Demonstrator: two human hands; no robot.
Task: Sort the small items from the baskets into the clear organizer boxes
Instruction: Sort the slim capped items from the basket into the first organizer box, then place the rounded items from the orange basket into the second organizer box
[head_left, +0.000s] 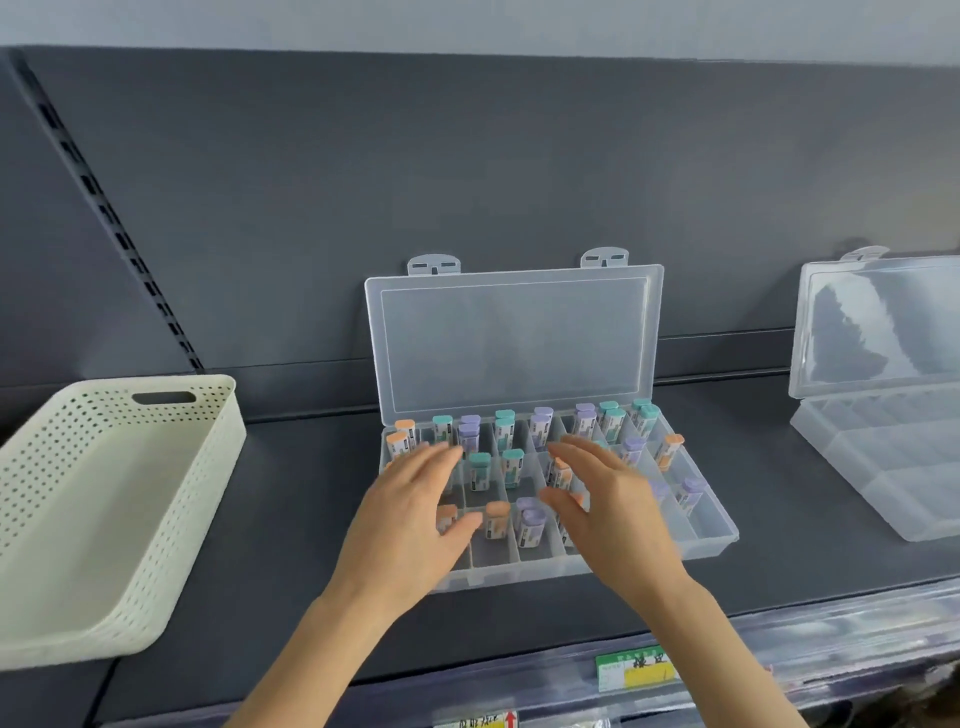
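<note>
Both hands are working over the clear organizer box, which is sitting on the dark shelf right in the middle of the view. Its lid is standing open on the twelve o'clock side, leaning towards the grey back panel.

The left hand is hovering palm down over the compartments at the box's nine o'clock end. Its fingers are straight and slightly spread, and it is gripping nothing. The right hand is reaching in over the centre and three o'clock compartments, also flat and fanned out and also carrying nothing. Whether either hand is actually touching the contents, I cannot tell.

Inside, the small capped items are standing upright in the divided cells. A teal-capped item is showing between the two hands, with an orange-capped item and a purple-capped item just towards six o'clock from it. More of all three colours are lining the twelve o'clock row.

At nine o'clock from the box, well apart, the cream perforated basket is resting on the shelf. At three o'clock a second clear box is sitting with its own lid up. A green and yellow price label is showing on the shelf edge at six o'clock.
</note>
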